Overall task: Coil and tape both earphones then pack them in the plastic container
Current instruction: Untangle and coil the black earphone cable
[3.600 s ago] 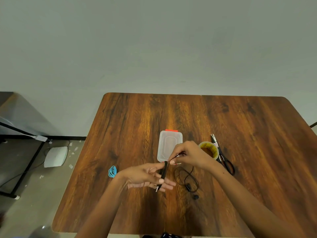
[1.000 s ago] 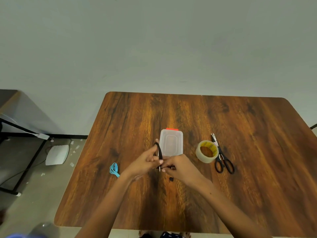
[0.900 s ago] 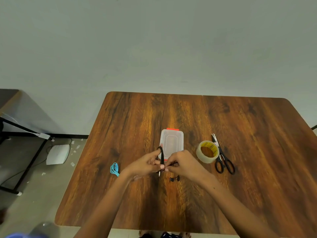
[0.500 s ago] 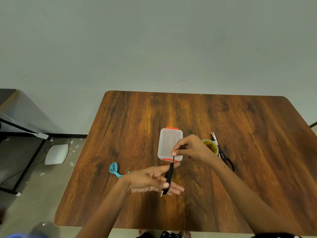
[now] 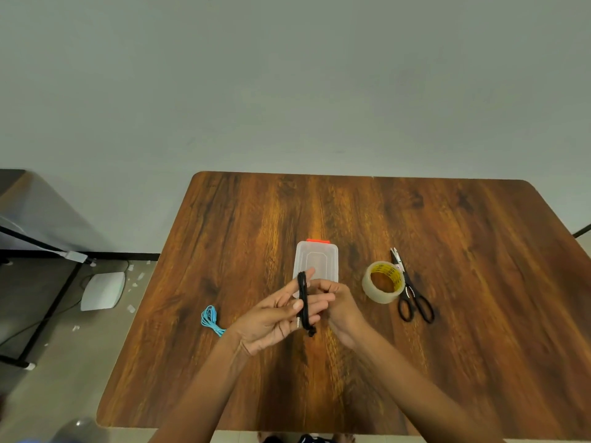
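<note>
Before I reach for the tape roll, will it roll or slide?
The tape roll lies flat on the table, so it likely slides rather than rolls. Its hollow core suggests it is light. The scissors sit right beside it, so a push may nudge them.

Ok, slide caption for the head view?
Left hand holds coiled black earphone; right hand steadies it.
</note>
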`<state>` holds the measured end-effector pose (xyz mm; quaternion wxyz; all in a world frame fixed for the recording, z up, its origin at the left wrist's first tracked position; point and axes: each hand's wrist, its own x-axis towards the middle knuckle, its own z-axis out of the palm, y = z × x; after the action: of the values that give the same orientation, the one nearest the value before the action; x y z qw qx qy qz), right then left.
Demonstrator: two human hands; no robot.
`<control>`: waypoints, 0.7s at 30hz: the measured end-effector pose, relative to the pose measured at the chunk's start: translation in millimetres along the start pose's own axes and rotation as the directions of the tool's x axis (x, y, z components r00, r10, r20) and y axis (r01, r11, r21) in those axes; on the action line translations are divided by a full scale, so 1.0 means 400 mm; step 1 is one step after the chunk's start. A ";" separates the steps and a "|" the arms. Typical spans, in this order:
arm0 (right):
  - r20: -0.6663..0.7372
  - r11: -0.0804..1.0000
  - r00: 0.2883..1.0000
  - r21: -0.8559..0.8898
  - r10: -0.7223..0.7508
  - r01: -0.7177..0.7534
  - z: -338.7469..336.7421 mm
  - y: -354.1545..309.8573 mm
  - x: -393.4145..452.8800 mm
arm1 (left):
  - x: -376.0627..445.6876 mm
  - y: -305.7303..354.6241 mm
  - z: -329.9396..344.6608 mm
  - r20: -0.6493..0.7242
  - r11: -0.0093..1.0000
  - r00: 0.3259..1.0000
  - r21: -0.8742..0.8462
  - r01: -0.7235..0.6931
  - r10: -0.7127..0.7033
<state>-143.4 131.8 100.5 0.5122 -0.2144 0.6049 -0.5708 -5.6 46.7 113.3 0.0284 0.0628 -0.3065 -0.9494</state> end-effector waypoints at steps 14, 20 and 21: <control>0.211 0.724 0.968 -0.646 -0.136 0.242 0.021 0.010 -0.051 | 0.006 0.047 -0.061 -0.365 0.923 0.914 0.384 -0.026 0.178; 0.177 0.697 0.984 -0.707 0.012 0.118 0.010 -0.040 -0.052 | -0.003 0.026 -0.055 -0.337 0.762 0.931 0.637 0.115 0.141; 0.156 0.733 0.987 -0.676 0.039 0.078 0.005 -0.051 -0.047 | -0.007 0.025 -0.051 -0.312 0.740 0.942 0.662 0.124 0.122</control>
<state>-141.1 141.6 126.5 0.4393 -0.4380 0.7261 -0.2965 0.1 27.1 102.8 0.0552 0.2294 -0.6188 -0.7493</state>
